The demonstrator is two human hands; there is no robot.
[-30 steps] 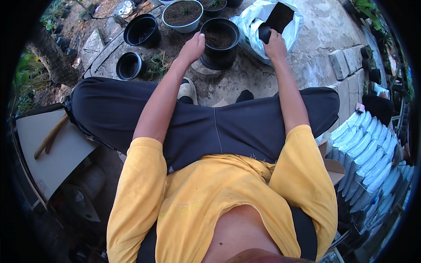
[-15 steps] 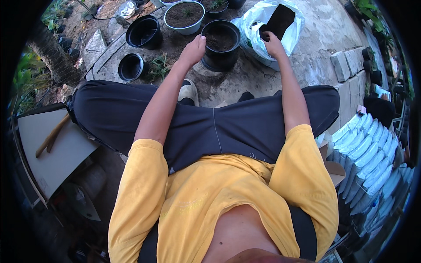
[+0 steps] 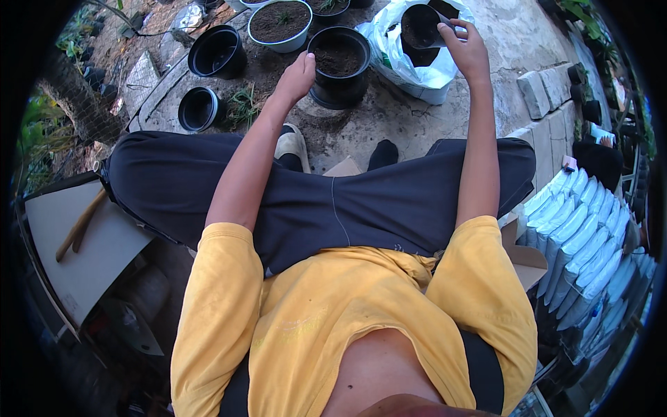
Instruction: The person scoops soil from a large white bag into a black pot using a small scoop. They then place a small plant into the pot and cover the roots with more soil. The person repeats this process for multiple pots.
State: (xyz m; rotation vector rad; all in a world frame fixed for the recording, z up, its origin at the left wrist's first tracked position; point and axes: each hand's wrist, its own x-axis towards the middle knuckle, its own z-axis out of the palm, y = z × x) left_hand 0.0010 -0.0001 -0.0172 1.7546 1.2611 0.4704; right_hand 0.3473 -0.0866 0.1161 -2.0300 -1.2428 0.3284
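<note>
At the rim of a black plant pot is my left hand, its fingers closed on the near left edge. Dark soil lies inside that pot, below the rim. My right hand grips a small black pot by its edge. This small pot is tilted over the mouth of a white plastic bag, its opening turned toward me. Some soil shows in it, though how much I cannot tell. More dark soil is visible in the bag.
Two black pots, one larger and one smaller, stand to the left beside a grassy plant. Behind them is a white pot with soil and a seedling. Concrete blocks and stacked filled bags are at the right.
My right hand has come up from the bag's mouth and moved right, with the small pot now plainly visible in it. My left hand keeps its hold on the rim.
</note>
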